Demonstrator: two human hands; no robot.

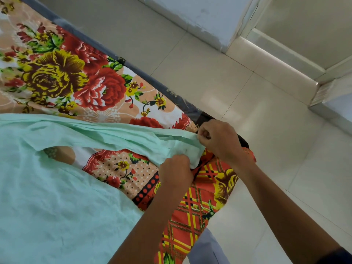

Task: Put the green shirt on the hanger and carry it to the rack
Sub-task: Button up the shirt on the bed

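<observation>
I have the green shirt spread over the bed, which is covered with a flowered sheet in red, yellow and peach. The shirt lies across the near part of the bed, and one long stretch of it runs out to the bed's right-hand corner, where both my hands meet it.

My right hand is at that corner, right at the edge of the bed, with the fingers curled in and the thumb and fingertips pinching the end of the green cloth. My left hand is just beside it, a little nearer to me, fingers closed round the same bunched end of the shirt from below. The two hands are near each other but not touching. Between the two stretches of shirt there is a gap where the sheet shows through.

The sheet hangs down over the near corner of the bed in an orange and yellow check. Along the far edge of the bed a dark grey side of the mattress shows below the sheet. Beyond the bed is a pale tiled floor, and at the far side a light wall and a doorway threshold.
</observation>
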